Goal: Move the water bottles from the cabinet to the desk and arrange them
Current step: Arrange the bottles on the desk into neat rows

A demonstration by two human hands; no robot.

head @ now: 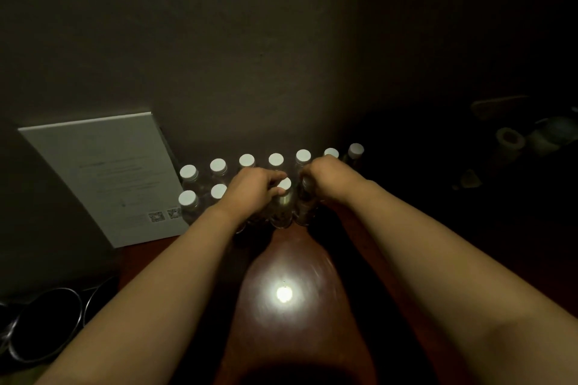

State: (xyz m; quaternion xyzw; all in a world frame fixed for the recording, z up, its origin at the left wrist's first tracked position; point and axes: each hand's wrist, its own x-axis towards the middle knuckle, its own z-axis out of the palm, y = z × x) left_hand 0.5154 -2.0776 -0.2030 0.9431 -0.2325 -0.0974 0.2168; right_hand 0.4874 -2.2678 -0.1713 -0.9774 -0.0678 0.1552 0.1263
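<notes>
Setting: a dim room, seen from above; a reddish-brown desk (300, 262) runs from 6 o'clock up to a dark wall at 12 o'clock, with a bright round glare of light on its glossy top near the middle.
Bottles, back row: seven white-capped water bottles (246, 161) stand upright in a line against the wall, running from 9 o'clock toward 3 o'clock; the one at the right end (356, 150) sits a little apart and farther back.
Bottles, front row: a shorter line stands just in front, toward 6 o'clock; two caps show at its left end (187, 198), then the hands cover the rest.
Left hand: the left hand (250, 189) reaches in from 7 o'clock, fingers curled around the neck of a front-row bottle (282, 208), whose white cap shows just beside the fingertips.
Right hand: the right hand (327, 173) comes in from 4 o'clock, fingers curled over the top of the next bottle (305, 203) at 3 o'clock of the first; its cap is hidden under the hand.
Held bottles: both stand upright on the desk, touching or nearly touching each other; too dark to tell which.
Sign: a white printed card (106, 175) leans against the wall at 9 o'clock of the bottles, with two small square codes near its lower edge.
Left corner: dark round rims (47, 325) sit at 8 o'clock, off the desk edge.
Right side: faint shapes at 2 o'clock, too dark to name.
</notes>
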